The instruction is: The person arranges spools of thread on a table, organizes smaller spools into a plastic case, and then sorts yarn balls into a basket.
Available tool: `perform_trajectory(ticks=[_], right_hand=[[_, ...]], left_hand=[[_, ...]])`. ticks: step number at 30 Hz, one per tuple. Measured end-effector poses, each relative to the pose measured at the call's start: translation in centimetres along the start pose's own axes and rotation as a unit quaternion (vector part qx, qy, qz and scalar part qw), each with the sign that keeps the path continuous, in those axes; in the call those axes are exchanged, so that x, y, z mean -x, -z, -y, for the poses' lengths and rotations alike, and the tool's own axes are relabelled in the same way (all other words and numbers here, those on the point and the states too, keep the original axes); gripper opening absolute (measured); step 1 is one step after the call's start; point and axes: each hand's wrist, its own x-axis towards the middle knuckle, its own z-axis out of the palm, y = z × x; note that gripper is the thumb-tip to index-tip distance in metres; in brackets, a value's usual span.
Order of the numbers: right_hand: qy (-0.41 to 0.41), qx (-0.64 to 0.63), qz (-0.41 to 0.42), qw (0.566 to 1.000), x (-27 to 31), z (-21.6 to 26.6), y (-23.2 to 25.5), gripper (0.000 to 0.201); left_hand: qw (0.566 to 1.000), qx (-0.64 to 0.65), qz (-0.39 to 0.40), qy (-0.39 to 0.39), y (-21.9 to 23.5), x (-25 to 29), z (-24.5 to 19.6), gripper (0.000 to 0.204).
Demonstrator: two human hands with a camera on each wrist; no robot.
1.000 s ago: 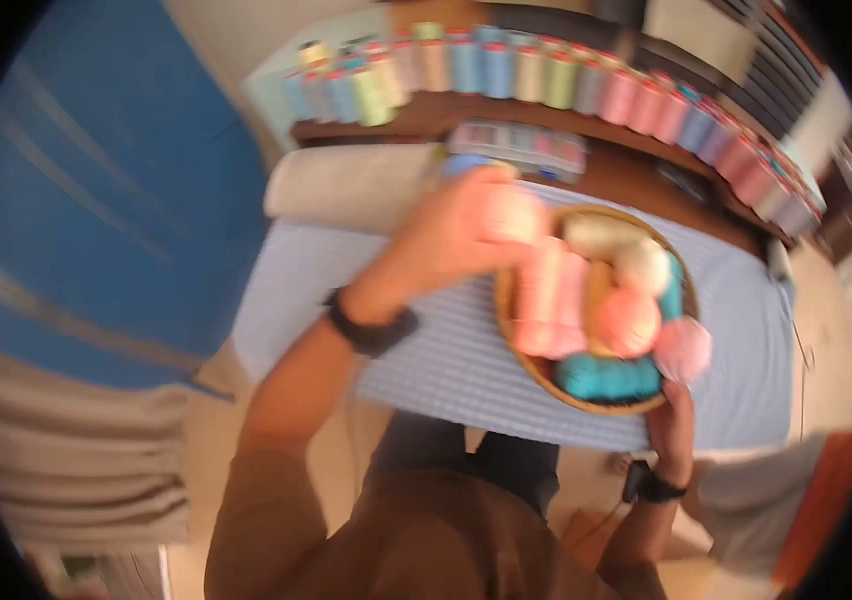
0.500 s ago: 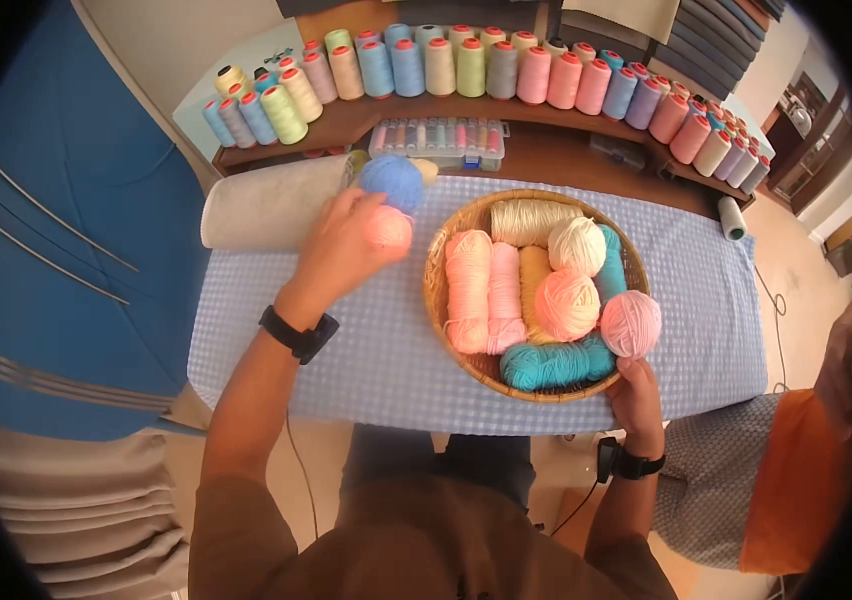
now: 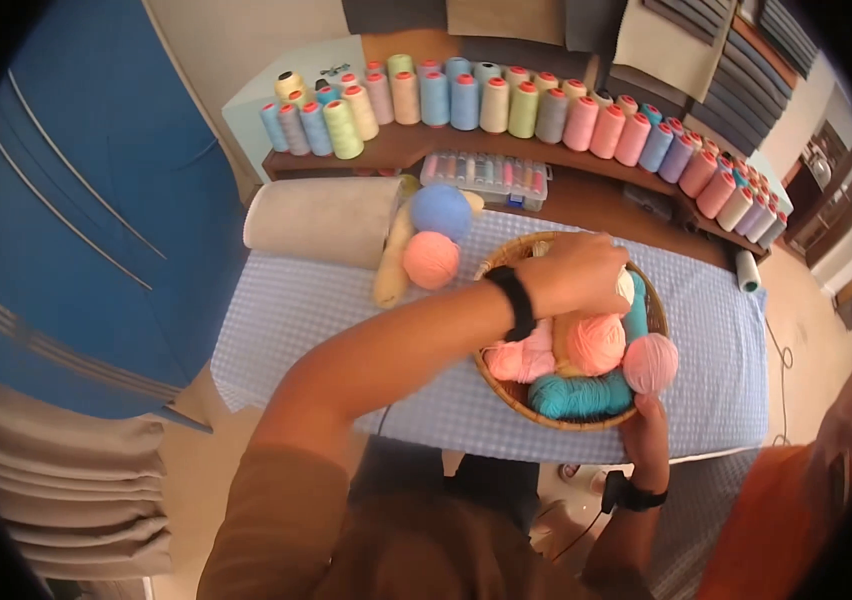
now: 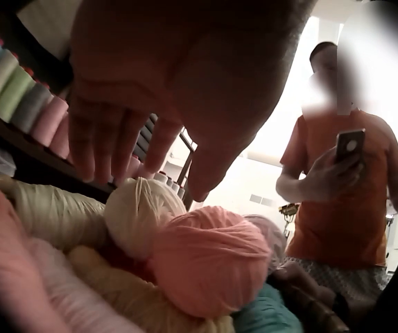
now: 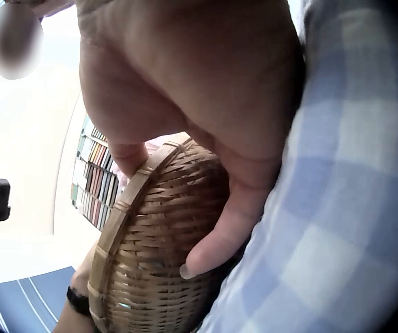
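My left hand (image 3: 576,272) reaches over the wicker basket (image 3: 658,318), its fingers stretched down around the white yarn ball (image 4: 142,211). In the left wrist view, the fingertips and thumb hang right at that ball. Beside it sit a coral yarn ball (image 3: 596,345) and a pale pink yarn ball (image 3: 651,364). My right hand (image 3: 646,432) grips the near right rim; the right wrist view shows fingers along the woven wall (image 5: 168,236). Teal (image 3: 581,396) and pink skeins (image 3: 524,358) lie in the basket, partly hidden by my left arm.
Left of the basket, a blue yarn ball (image 3: 440,212) and another coral ball (image 3: 431,260) rest by a tan skein (image 3: 392,270) and a cream fabric roll (image 3: 321,220). Thread cones line the shelf (image 3: 406,143) behind. A person in orange (image 4: 344,187) stands at right.
My left hand has let go of a coral ball beside the blue ball and moved right, over the basket. My right hand has stayed at the basket's rim.
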Motion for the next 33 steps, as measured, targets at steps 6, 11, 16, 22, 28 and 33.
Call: perform_trajectory(ticks=[6,11,16,22,28,33], right_hand=[[-0.010,-0.006,0.001,1.000,0.1,0.6,-0.2,0.066],[0.002,0.007,-0.014,1.000,0.3,0.8,-0.5,0.065],[-0.003,-0.007,-0.018,1.000,0.3,1.2,-1.0,0.059],[0.005,0.008,-0.021,1.000,0.3,0.6,-1.0,0.058],[-0.026,-0.010,-0.028,0.999,1.0,1.0,-0.5,0.053],[-0.023,-0.004,-0.023,0.999,0.9,1.3,-1.0,0.055]], left_hand=[[0.996,0.003,0.079,0.049,-0.8,-3.2,-0.4,0.053],[0.989,0.015,-0.146,0.034,5.3,-1.5,5.1,0.061],[0.975,-0.190,-0.037,0.113,4.6,0.5,15.4,0.057],[0.962,-0.224,-0.029,0.152,3.5,2.1,17.1,0.058],[0.994,0.038,-0.036,0.095,5.1,1.7,4.8,0.055],[0.989,0.098,0.101,-0.038,0.4,4.1,-3.4,0.052]])
